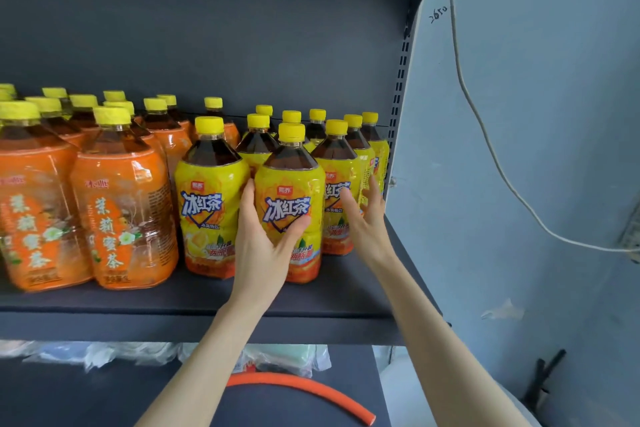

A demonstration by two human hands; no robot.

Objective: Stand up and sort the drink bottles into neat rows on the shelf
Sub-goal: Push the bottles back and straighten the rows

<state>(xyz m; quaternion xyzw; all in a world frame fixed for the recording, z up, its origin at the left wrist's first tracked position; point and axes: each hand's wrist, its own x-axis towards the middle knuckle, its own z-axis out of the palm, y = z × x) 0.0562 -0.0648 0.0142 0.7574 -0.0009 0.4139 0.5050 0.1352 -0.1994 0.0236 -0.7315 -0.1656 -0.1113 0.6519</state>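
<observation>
Upright drink bottles with yellow caps fill the dark shelf. Orange-labelled tea bottles stand in rows on the left, yellow-labelled iced tea bottles on the right. My left hand grips the front yellow-labelled bottle low on its left side, thumb across the label. My right hand hovers just right of that bottle with fingers straight, in front of another yellow-labelled bottle, and holds nothing.
The shelf's right upright with its slots stands close behind the rightmost bottles. A pale wall with a white cable lies beyond. Below, a lower shelf holds plastic-wrapped packs and an orange hose.
</observation>
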